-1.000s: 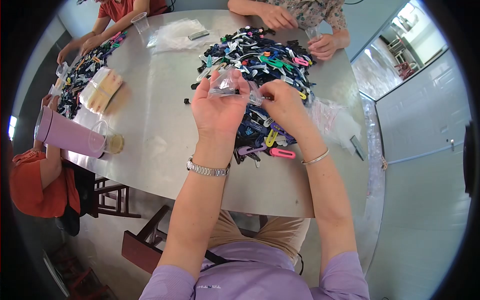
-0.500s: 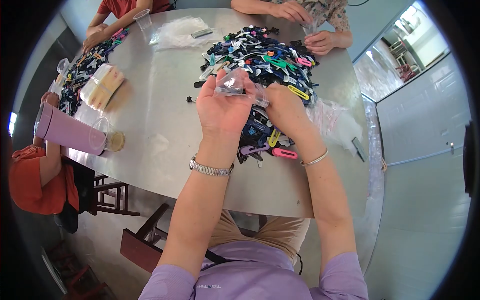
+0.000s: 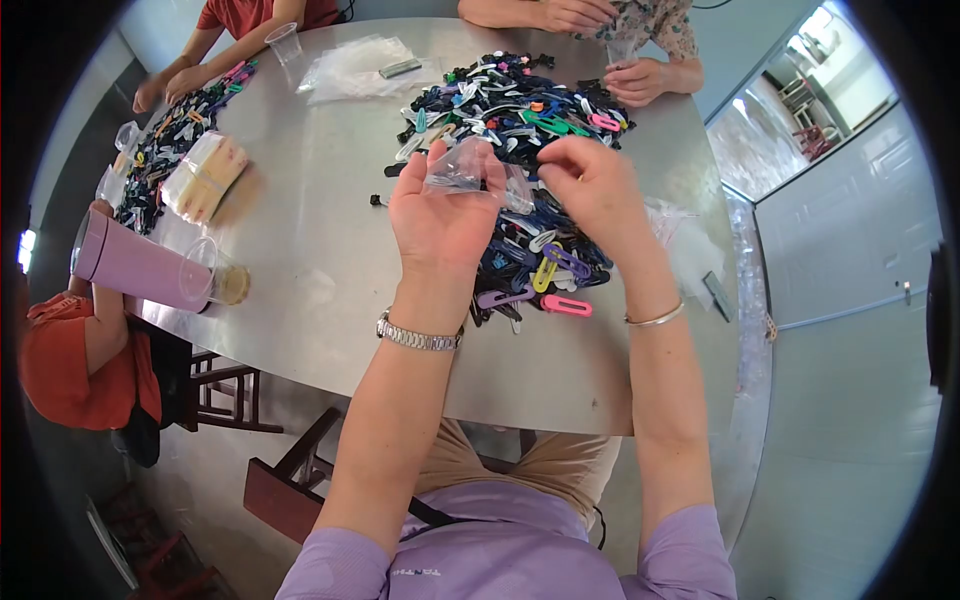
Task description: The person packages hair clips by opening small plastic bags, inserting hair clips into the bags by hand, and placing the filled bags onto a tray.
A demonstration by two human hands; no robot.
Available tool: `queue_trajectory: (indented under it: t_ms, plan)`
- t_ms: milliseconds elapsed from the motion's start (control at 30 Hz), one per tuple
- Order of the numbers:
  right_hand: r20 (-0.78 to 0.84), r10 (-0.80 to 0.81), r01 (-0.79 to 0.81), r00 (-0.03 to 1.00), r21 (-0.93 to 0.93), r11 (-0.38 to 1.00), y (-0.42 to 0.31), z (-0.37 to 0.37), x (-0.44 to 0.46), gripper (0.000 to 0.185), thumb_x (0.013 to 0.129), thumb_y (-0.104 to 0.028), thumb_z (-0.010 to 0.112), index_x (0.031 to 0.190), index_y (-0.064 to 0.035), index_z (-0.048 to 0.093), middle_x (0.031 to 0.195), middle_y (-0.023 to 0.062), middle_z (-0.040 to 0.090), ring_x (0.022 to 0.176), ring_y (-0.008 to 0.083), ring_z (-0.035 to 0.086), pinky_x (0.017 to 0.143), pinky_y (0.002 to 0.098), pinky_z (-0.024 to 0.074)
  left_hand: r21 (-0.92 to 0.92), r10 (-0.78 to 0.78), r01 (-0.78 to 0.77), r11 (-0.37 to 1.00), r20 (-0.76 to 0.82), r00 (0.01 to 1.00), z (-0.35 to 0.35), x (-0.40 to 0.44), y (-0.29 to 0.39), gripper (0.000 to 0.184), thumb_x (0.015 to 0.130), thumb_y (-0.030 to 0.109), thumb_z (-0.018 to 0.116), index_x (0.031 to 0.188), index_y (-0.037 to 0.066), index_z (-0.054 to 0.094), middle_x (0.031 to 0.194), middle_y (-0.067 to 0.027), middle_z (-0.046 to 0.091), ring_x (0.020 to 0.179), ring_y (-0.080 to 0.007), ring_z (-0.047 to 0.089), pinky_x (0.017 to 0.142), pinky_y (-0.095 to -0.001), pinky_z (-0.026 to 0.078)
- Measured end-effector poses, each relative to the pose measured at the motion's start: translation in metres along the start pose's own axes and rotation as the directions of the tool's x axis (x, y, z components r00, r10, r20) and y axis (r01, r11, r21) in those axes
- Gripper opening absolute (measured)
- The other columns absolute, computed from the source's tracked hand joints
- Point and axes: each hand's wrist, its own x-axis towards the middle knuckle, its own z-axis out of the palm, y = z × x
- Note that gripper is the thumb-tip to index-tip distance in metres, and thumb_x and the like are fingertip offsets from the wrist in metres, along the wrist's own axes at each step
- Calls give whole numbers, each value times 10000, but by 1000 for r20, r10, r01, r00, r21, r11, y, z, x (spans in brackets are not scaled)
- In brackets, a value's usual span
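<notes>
My left hand (image 3: 440,215), palm up with curled fingers, holds a clear plastic bag (image 3: 462,168); a few small dark items seem to show through it. My right hand (image 3: 605,195) is just right of the bag, over the pile of snap hair clips (image 3: 535,230), with fingers bent in a pinch. Whether a clip is between those fingertips is too small to tell. At the near edge of the pile lie a pink hair clip (image 3: 567,305), a yellow hair clip (image 3: 544,274) and purple ones.
Clear bags (image 3: 690,240) lie right of the pile, more bags (image 3: 355,68) at the back. A pink tumbler (image 3: 145,262), plastic cups and a bundle of cards (image 3: 205,177) stand on the left. Co-workers sit around the steel table (image 3: 330,340); one person's hands (image 3: 635,80) hold a cup.
My right hand has moved from the bag's edge up and right, uncovering more clips, including a purple one. My left hand with the bag has barely shifted. The person opposite has raised one hand.
</notes>
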Motion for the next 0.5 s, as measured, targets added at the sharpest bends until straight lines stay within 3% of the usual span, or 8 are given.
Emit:
queue_trajectory:
  t_ms: [33, 100, 233, 333, 400, 500]
  plan:
    - [0, -1, 1, 1000, 0, 1000, -7, -6, 1, 134, 798, -69, 642, 920, -12, 641, 774, 72, 647, 685, 136, 598, 649, 264, 473, 11, 11, -11, 1000, -8, 1000, 2, -2, -2, 204, 960, 250, 406, 1069, 80, 439, 1112, -208, 509, 996, -342, 509, 829, -467, 450]
    - [-78, 123, -96, 989, 290, 952, -21, -17, 2, 134, 824, -84, 659, 925, 1, 640, 763, 8, 626, 692, 57, 550, 635, 208, 454, 21, 21, -20, 1000, -16, 1000, 2, -3, -5, 210, 962, 254, 406, 1077, 81, 432, 1115, -209, 508, 1002, -346, 509, 832, -470, 450]
    - [-80, 80, -47, 994, 356, 933, -53, -25, -6, 133, 828, -81, 667, 914, 15, 634, 776, -5, 619, 699, 47, 543, 632, 197, 453, 66, 36, -33, 997, -38, 999, 3, -4, -12, 226, 972, 276, 389, 1085, 83, 420, 1125, -210, 495, 1025, -350, 502, 847, -479, 445]
    - [-54, -29, 40, 998, 221, 975, -61, -22, -9, 139, 801, -58, 682, 914, 7, 634, 767, 12, 627, 670, 65, 552, 622, 205, 455, 93, 42, -37, 995, -49, 998, 2, -6, -15, 244, 979, 291, 374, 1103, 83, 402, 1141, -204, 473, 1048, -350, 491, 868, -485, 436]
    - [-17, -221, 220, 975, -74, 973, -60, -19, -9, 152, 774, -53, 683, 909, -4, 634, 747, 45, 620, 644, 113, 567, 613, 232, 464, 97, 40, -36, 995, -44, 998, 2, -6, -16, 255, 981, 298, 367, 1115, 83, 392, 1156, -199, 456, 1064, -349, 482, 883, -487, 429]
    - [36, -287, 289, 957, -184, 939, -56, -15, -8, 157, 748, -54, 679, 893, -13, 635, 748, 77, 603, 640, 165, 573, 611, 258, 473, 143, 61, -52, 988, -66, 996, 4, -7, -20, 280, 985, 316, 357, 1136, 81, 373, 1184, -194, 427, 1090, -349, 466, 917, -492, 408]
